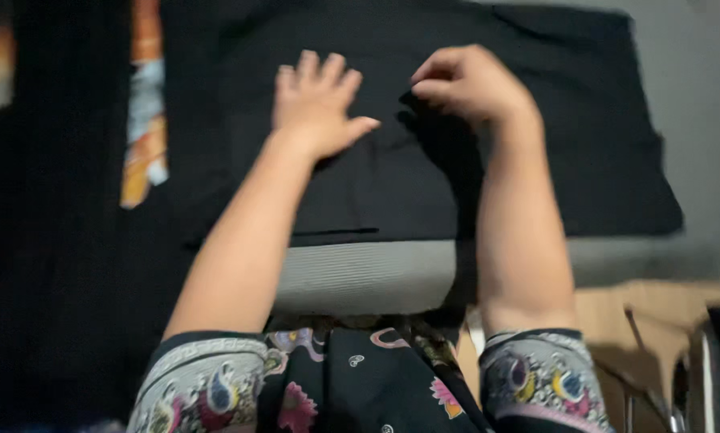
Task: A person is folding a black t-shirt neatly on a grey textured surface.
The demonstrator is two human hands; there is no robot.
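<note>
A black cloth [584,136] lies spread over a grey padded surface [360,277]. My left hand [316,100] rests flat on the cloth with its fingers apart. To its right, my right hand [464,80] is curled, its fingertips pinching a fold of the black cloth. Both forearms reach forward from patterned sleeves at the bottom of the view.
A dark hanging fabric with an orange and pale blue strip [145,112] fills the left side. A cardboard box [657,321] sits at the lower right beside the grey surface. A pale wall [697,64] shows at the upper right.
</note>
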